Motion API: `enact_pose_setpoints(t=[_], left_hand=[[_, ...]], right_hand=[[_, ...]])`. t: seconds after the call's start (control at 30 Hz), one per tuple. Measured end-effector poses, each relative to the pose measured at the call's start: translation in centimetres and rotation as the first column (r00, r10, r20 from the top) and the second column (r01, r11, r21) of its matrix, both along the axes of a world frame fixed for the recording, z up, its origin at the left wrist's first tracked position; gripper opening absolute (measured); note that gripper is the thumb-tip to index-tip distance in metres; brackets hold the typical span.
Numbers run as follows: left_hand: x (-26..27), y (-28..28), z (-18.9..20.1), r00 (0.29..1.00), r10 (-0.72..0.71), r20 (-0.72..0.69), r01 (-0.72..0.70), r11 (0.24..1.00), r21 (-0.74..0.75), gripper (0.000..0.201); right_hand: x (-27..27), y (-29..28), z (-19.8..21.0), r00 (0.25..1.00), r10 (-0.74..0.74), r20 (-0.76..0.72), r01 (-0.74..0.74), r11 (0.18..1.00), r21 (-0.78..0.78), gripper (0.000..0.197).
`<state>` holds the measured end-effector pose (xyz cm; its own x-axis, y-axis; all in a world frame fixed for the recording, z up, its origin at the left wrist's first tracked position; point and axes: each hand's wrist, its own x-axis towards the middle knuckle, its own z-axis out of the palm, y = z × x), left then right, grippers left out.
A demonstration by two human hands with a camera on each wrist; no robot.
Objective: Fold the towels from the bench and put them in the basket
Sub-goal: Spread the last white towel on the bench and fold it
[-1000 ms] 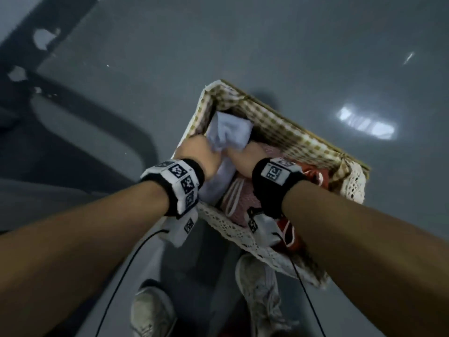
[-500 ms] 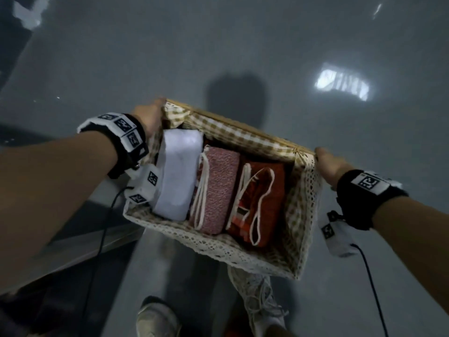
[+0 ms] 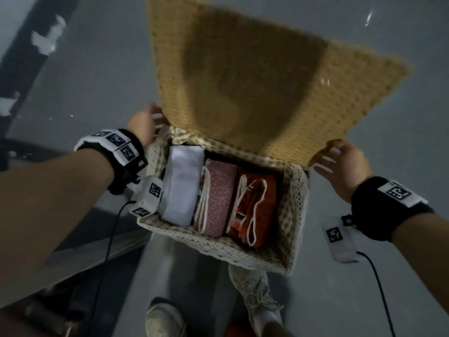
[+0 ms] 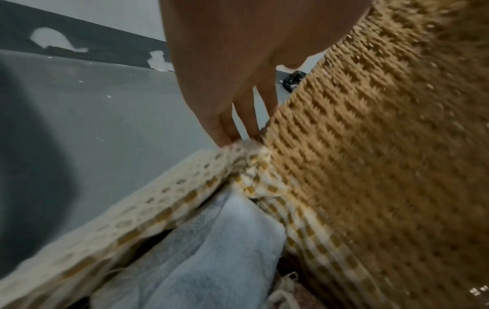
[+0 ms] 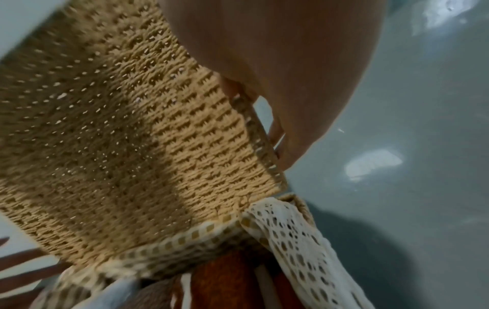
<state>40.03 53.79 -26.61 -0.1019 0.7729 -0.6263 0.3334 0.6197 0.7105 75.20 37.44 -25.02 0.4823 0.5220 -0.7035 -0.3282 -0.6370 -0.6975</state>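
The woven basket (image 3: 218,246) with a lace-edged checked liner stands on the floor below me. Three folded towels lie side by side in it: a white towel (image 3: 182,186), a pink towel (image 3: 218,198) and an orange-red towel (image 3: 260,205). Its wicker lid (image 3: 243,69) stands raised over the back rim. My left hand (image 3: 148,122) is at the back left corner, its straight fingers (image 4: 227,125) lying along the lid (image 4: 383,146) and touching the liner (image 4: 158,209). My right hand (image 3: 340,161) pinches the lid's right edge (image 5: 259,135) between thumb and fingers.
The person's two pale shoes (image 3: 162,319) (image 3: 257,288) stand just in front of the basket. A grey bench edge (image 3: 85,251) runs along the left. A dark skirting strip (image 3: 31,45) crosses the far left. Grey glossy floor surrounds the basket.
Both hands left the white towel inside the basket and went to the back corners. The wicker lid has since swung up from behind the basket into view.
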Motion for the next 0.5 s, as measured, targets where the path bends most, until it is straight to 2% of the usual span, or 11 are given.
enact_pose_setpoints(t=[0.03,0.1,0.2,0.27,0.37,0.43,0.5], left_hand=[[-0.4,-0.5,1.4,0.994,0.082,0.075,-0.079,0.996,-0.045,0.049],[-1.6,-1.6,4.0,0.978,0.131,0.162,-0.112,0.986,-0.123,0.072],[-3.4,-3.9,6.9,0.933,0.166,0.319,-0.095,0.969,-0.226,0.079],[-4.5,-5.9,7.9,0.912,0.198,0.359,-0.111,0.962,-0.250,0.070],[-6.5,-9.0,7.9,0.901,0.230,0.367,-0.148,0.960,-0.239,0.039],[-7.9,-10.6,6.8,0.915,0.243,0.323,-0.187,0.963,-0.195,0.020],[-9.3,-12.5,4.9,0.973,0.189,0.130,-0.180,0.981,-0.079,0.011]], right_hand=[[-0.2,-0.5,1.2,1.000,0.006,0.000,-0.006,1.000,0.006,0.027],[-1.1,-2.2,3.9,0.998,-0.026,-0.062,0.026,1.000,-0.004,0.038],[-1.9,-5.8,6.9,0.967,-0.095,-0.237,0.092,0.996,-0.021,0.040],[-2.6,-8.4,8.1,0.968,-0.086,-0.235,0.083,0.996,-0.023,0.053],[-4.1,-10.8,7.4,0.984,0.046,-0.175,-0.059,0.996,-0.067,0.044],[-5.3,-12.3,6.1,0.963,0.268,-0.041,-0.271,0.959,-0.088,0.059],[-6.2,-13.3,4.5,0.855,0.508,0.101,-0.488,0.856,-0.172,0.070]])
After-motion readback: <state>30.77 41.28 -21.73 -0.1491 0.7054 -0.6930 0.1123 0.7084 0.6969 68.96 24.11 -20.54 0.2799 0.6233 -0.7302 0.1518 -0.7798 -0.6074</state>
